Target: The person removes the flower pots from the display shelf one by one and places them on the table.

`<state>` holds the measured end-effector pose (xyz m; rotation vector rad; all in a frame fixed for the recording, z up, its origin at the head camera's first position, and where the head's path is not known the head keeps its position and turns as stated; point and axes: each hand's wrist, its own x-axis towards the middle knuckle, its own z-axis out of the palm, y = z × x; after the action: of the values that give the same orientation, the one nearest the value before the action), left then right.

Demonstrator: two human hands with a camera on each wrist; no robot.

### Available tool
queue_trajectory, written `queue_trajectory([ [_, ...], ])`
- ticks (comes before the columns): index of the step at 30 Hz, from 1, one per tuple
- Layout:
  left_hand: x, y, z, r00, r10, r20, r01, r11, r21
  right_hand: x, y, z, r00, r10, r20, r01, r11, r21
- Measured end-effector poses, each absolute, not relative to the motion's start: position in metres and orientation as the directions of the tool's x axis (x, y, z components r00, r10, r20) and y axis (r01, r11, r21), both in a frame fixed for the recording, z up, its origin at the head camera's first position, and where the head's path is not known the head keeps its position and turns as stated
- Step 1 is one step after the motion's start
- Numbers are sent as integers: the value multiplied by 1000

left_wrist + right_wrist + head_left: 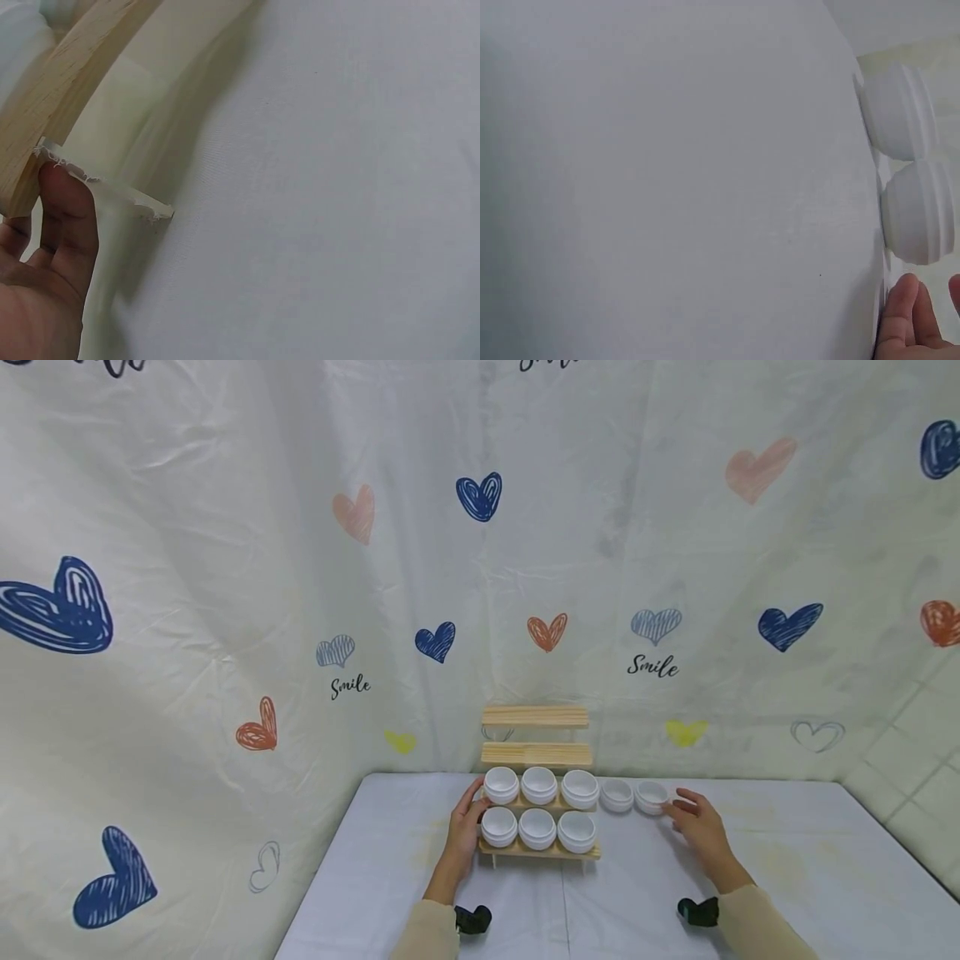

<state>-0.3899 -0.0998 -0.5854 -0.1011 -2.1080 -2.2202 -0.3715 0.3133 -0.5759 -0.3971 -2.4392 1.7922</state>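
Note:
A tiered wooden stand [536, 754] with pale plank shelves rises at the back of the table. White bowls [537, 829] sit in two rows of three on its lower planks. At the stand's left end my left hand [463, 829] grips a plank [56, 94], its bent fingers at the plank's end beside a thin white support [112, 187]. Two more white bowls, a nearer-in one [617, 796] and an outer one [651, 797], stand on the table right of the stand. Beside the outer one is my right hand [701, 835], fingers loosely bent, fingertips close to its side.
A white cloth covers the table [787, 860]. Behind it hangs a pale curtain [570, 543] printed with hearts, close to the stand's back. The two upper planks [536, 717] of the stand carry no bowls. Dark straps circle both wrists.

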Motion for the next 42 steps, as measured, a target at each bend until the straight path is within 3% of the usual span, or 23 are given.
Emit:
queue_trajectory([
  [13, -389, -99, -584, -993, -8, 118, 118, -76, 990, -351, 297, -563, -906, 422, -23, 130, 227, -965],
  [25, -388, -98, -583, -993, -6, 119, 119, -73, 990, -331, 257, -529, -913, 406, 43, 24, 158, -987],
  [42, -388, -99, -583, -995, -4, 98, 98, -73, 993, -320, 218, -501, -959, 258, 115, -57, 223, -973],
])
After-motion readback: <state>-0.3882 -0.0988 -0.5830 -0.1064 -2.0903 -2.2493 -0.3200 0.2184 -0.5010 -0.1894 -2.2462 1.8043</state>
